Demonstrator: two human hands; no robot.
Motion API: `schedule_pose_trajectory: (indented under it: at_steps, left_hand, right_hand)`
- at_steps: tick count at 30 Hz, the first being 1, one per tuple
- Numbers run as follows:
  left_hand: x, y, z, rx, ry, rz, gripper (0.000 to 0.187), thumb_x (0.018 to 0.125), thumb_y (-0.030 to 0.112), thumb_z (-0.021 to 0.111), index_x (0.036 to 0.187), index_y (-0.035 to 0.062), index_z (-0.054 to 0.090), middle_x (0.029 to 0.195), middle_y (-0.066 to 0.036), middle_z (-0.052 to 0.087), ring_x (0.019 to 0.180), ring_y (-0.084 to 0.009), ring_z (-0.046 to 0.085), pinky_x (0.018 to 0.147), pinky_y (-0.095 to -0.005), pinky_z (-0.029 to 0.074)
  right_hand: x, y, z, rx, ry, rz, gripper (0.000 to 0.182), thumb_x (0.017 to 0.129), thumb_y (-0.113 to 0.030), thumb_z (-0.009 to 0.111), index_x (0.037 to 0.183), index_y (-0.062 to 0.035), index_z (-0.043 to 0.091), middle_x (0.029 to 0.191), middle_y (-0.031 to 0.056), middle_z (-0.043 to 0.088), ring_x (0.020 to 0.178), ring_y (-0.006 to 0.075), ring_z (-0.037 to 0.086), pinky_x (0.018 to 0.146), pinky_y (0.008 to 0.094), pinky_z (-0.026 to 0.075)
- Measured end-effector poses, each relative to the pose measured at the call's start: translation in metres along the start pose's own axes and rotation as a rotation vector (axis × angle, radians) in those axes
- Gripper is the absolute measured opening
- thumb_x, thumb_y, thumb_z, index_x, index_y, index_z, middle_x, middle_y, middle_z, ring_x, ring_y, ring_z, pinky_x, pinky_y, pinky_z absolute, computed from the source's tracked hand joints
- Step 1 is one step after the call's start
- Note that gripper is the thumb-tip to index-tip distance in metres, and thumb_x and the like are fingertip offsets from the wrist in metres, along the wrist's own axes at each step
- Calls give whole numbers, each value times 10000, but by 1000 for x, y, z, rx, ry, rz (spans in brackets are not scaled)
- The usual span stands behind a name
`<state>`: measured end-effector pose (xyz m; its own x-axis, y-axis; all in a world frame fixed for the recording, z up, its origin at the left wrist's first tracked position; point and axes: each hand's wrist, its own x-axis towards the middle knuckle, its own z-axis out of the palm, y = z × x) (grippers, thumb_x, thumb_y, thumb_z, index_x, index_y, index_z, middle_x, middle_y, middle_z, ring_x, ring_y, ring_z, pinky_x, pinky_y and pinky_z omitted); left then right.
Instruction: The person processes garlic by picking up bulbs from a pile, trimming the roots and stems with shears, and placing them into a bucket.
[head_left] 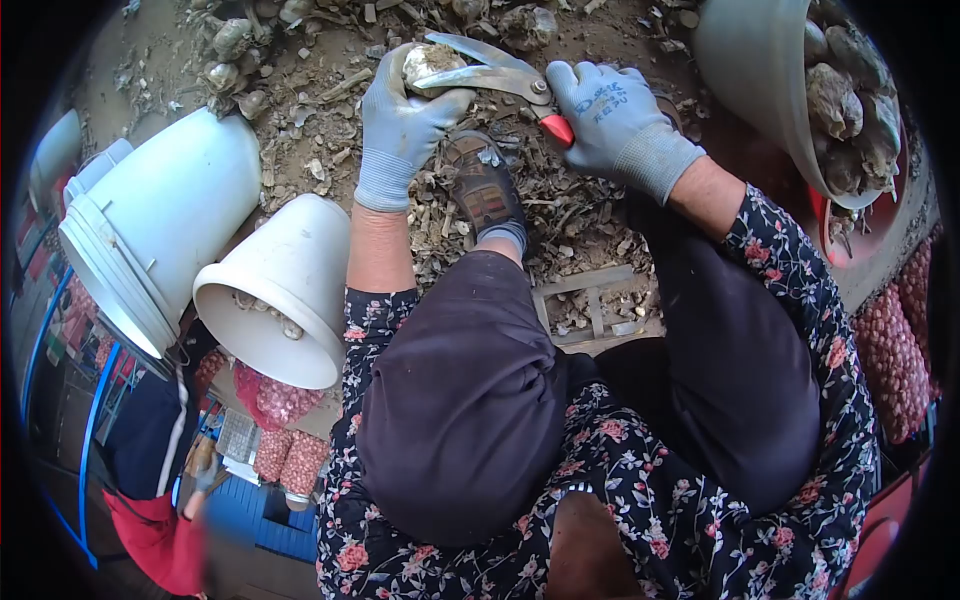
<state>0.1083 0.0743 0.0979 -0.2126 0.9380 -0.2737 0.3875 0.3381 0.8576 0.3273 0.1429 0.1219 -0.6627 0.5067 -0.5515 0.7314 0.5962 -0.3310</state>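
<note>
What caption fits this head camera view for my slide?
Gloved left hand holds a garlic bulb while the right hand works red-handled shears at it, beside white buckets.

Dirt floor (pixel 150 60) — scraps, daylight.

A farm produce yard where garlic is trimmed and packed, on bare dirt ground (pixel 150 60). Dry stalks and papery trimmings (pixel 560 215) litter the earth just beyond the seated person's shoe (pixel 485 190). Left of the shoe, 2 white plastic buckets (pixel 285 290) lie tipped, one holding a few bulbs. Red mesh sacks (pixel 890 350) of bulbs are stacked well to its right, more below the buckets.
</note>
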Motion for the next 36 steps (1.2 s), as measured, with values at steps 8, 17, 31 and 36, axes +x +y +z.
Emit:
schedule_pose_trajectory:
  at_steps: [8,17,31,36]
  left_hand:
    - [-2,13,22,1,297,78,529,646,71,724,1117,-15,498,972,-88,600,836,-139,593,781,-257,496]
    - [-1,22,29,144,298,61,589,638,86,745,1146,-1,458,857,-97,638,739,-171,632,710,-280,516]
    - [-12,38,8,-434,52,-175,551,668,90,824,1123,2,526,940,-51,617,833,-122,614,720,-243,527]
    - [-66,29,-35,-414,539,11,377,774,34,695,1113,-17,537,956,-74,626,765,-131,608,697,-251,511]
  right_hand:
    - [-8,-7,5,245,-62,-5,443,849,-364,558,1090,-7,451,988,218,624,943,357,636,821,445,493]
    - [-6,-15,1,206,-10,13,413,827,-322,585,1038,-5,426,933,224,619,904,364,628,784,448,494]
    - [-9,31,44,403,78,1,291,821,-199,578,982,-7,431,870,273,610,863,443,593,739,499,466]
    - [-11,29,47,472,14,50,332,823,-228,571,1023,10,453,909,285,609,913,429,592,789,487,448]
